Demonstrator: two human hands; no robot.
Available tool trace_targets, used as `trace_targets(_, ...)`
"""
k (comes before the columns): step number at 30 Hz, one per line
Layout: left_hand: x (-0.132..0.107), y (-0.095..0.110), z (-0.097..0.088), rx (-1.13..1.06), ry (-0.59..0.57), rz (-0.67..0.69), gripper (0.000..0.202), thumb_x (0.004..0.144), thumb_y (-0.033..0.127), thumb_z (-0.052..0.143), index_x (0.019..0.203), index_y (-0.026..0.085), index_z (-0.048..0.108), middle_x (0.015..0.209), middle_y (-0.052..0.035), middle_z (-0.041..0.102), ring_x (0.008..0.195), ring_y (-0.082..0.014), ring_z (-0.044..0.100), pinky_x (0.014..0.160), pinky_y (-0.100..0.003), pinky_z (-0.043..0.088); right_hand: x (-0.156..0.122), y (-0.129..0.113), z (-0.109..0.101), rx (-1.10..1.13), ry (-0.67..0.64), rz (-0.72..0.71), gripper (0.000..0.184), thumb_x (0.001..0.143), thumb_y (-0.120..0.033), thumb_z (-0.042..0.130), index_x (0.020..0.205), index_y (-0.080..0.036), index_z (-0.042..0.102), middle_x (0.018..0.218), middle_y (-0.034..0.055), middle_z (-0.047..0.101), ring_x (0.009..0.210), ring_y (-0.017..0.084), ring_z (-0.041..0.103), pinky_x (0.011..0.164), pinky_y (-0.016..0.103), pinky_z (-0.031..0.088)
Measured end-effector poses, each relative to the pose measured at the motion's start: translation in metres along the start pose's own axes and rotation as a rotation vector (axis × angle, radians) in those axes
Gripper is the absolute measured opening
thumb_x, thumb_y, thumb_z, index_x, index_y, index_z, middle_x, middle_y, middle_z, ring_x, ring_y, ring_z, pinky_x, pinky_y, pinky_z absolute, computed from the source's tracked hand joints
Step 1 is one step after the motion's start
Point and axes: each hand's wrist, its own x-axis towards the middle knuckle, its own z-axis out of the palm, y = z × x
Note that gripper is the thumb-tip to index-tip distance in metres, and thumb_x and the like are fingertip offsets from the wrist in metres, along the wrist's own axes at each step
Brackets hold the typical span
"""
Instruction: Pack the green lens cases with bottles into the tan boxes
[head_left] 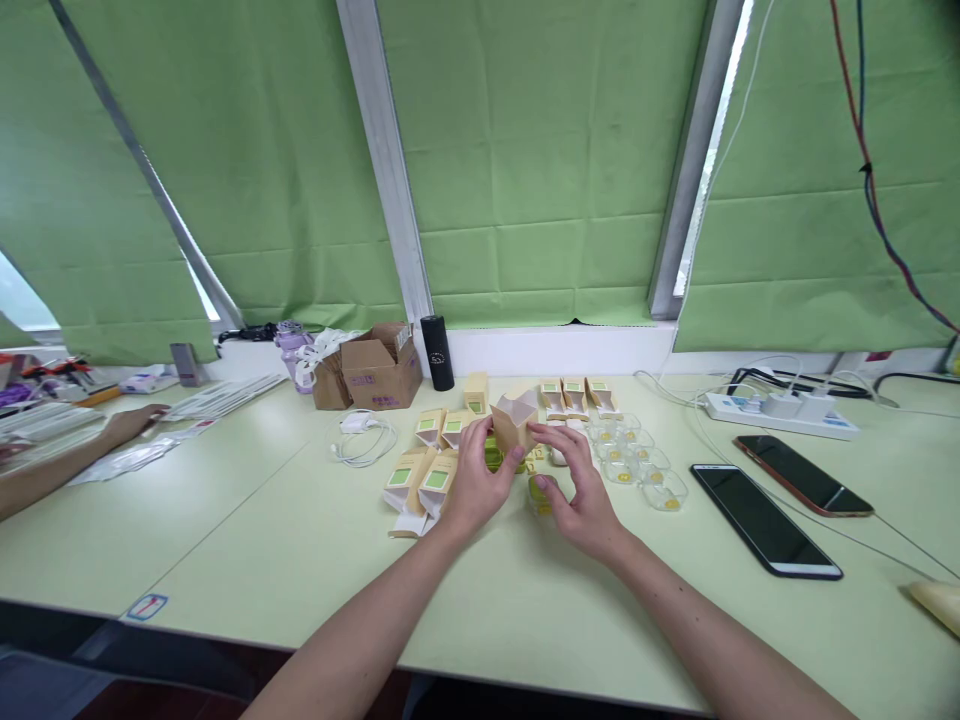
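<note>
Paper box [511,428], open-topped: above the counter [300,570], held in the fingers of the left hand [478,478]. Right hand [589,512]: fingers spread wide, tips at the box's edge; contact cannot be told. Handling advised: light grip on side walls, flaps outspread, creases uncrushed.

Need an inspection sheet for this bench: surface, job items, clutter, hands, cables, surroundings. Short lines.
Surface: pale table, seam and sticker on the left side.
Job items: open-topped paper box in hand; more cartons to its left and behind; clear plastic cups to its right.
Clutter: two phones at right; cardboard box and black cylinder at back.
Left hand: fingers gripping paper box.
Right hand: fingers at paper box's edge, contact unclear.
Cables: power strip at right; red and blue wires hanging upper right.
Surroundings: green blinds; another person's hand far left.
</note>
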Motion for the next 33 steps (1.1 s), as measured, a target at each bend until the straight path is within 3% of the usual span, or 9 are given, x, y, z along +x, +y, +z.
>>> trace_targets(6, 0.004, -0.008, -0.001, -0.014, 0.009, -0.102, 0.045, 0.094, 0.056, 0.072, 0.121, 0.021, 0.066, 0.117, -0.0113, 0.069, 0.116, -0.0314, 0.061, 0.103, -0.048, 0.048, 0.000, 0.001, -0.001, -0.013, -0.056, 0.033, 0.049, 0.099, -0.021, 0.055, 0.146, -0.036, 0.057, 0.150, 0.0041, 0.065, 0.146, 0.032, 0.048, 0.121, 0.060, 0.045)
trace_targets(10, 0.008, -0.008, -0.003, -0.143, -0.008, -0.144, 0.048, 0.093, 0.052, 0.072, 0.128, 0.019, 0.063, 0.119, -0.0110, 0.071, 0.112, -0.0283, 0.064, 0.101, -0.044, 0.049, 0.003, 0.006, -0.008, -0.121, -0.044, 0.071, 0.030, 0.096, -0.023, 0.059, 0.123, -0.030, 0.069, 0.122, 0.0086, 0.075, 0.124, 0.033, 0.061, 0.102, 0.054, 0.054)
trace_targets(13, 0.009, -0.006, -0.004, -0.220, -0.018, -0.156, 0.052, 0.092, 0.047, 0.073, 0.133, 0.018, 0.059, 0.123, -0.0118, 0.070, 0.112, -0.0272, 0.064, 0.101, -0.042, 0.049, 0.006, 0.006, -0.015, -0.347, -0.178, 0.075, 0.022, 0.090, -0.023, 0.066, 0.111, -0.027, 0.071, 0.108, 0.0089, 0.077, 0.110, 0.034, 0.064, 0.094, 0.052, 0.050)
trace_targets(17, 0.011, -0.008, -0.005, -0.236, -0.002, -0.154, 0.046, 0.090, 0.041, 0.073, 0.128, 0.020, 0.058, 0.119, -0.0104, 0.070, 0.110, -0.0269, 0.064, 0.100, -0.042, 0.050, 0.009, 0.005, -0.020, -0.597, -0.420, 0.057, 0.030, 0.081, -0.027, 0.079, 0.110, -0.025, 0.072, 0.103, 0.0094, 0.080, 0.107, 0.036, 0.063, 0.094, 0.052, 0.045)
trace_targets(21, 0.010, -0.009, -0.005, -0.233, -0.029, -0.151, 0.044, 0.089, 0.037, 0.073, 0.127, 0.021, 0.057, 0.119, -0.0099, 0.070, 0.112, -0.0279, 0.064, 0.100, -0.043, 0.049, 0.012, 0.010, -0.026, -0.686, -0.490, 0.111, 0.028, 0.079, -0.030, 0.083, 0.104, -0.024, 0.074, 0.099, 0.0091, 0.079, 0.104, 0.034, 0.064, 0.091, 0.047, 0.044)
trace_targets(25, 0.009, -0.006, -0.009, -0.182, -0.127, -0.099, 0.049, 0.087, 0.032, 0.072, 0.132, 0.022, 0.055, 0.126, -0.0102, 0.068, 0.117, -0.0289, 0.063, 0.103, -0.043, 0.049, 0.015, 0.019, -0.034, -0.754, -0.466, 0.146, 0.025, 0.079, -0.033, 0.084, 0.099, -0.024, 0.074, 0.096, 0.0091, 0.078, 0.104, 0.034, 0.064, 0.090, 0.045, 0.042)
trace_targets(30, 0.011, -0.001, -0.019, 0.006, -0.378, -0.041, 0.047, 0.081, 0.026, 0.076, 0.126, 0.025, 0.062, 0.122, -0.0104, 0.069, 0.116, -0.0338, 0.062, 0.100, -0.048, 0.050, 0.018, 0.021, -0.040, -0.833, -0.476, 0.150, 0.021, 0.080, -0.031, 0.082, 0.098, -0.022, 0.074, 0.095, 0.0098, 0.080, 0.104, 0.035, 0.064, 0.090, 0.047, 0.042)
trace_targets(33, 0.013, 0.003, -0.023, 0.097, -0.460, -0.011, 0.050, 0.079, 0.028, 0.080, 0.125, 0.025, 0.063, 0.123, -0.0115, 0.069, 0.118, -0.0373, 0.060, 0.104, -0.052, 0.047, 0.019, 0.017, -0.040, -0.863, -0.487, 0.146, 0.016, 0.081, -0.031, 0.080, 0.093, -0.022, 0.073, 0.095, 0.0103, 0.080, 0.103, 0.035, 0.064, 0.089, 0.047, 0.041)
